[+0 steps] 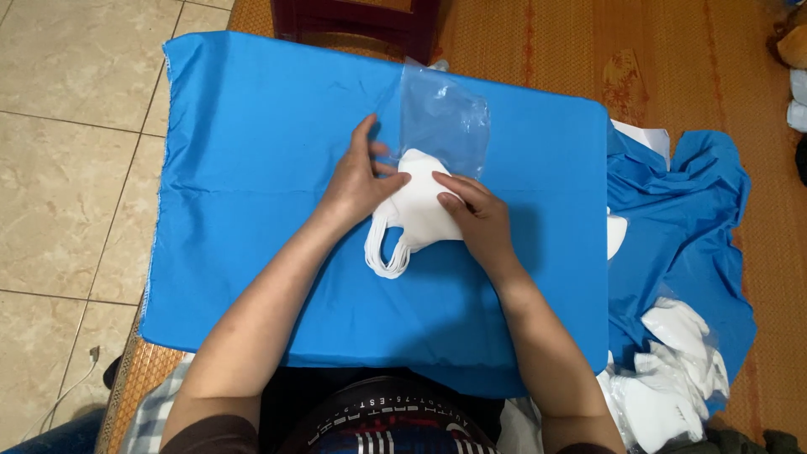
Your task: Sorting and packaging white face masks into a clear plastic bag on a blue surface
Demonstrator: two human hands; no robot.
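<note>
While both hands press a stack of white masks (416, 214), left hand (357, 181) grip pinching clear plastic bag (443, 118), right hand (475, 220) flat, blue cloth (252, 168) beneath.

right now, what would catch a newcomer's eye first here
The bright blue cloth covering the work surface fills the middle of the view. At its centre, the left hand and right hand press on a stack of white face masks whose far end sits at the mouth of a clear plastic bag. More white masks lie heaped at lower right on rumpled blue fabric.
</note>
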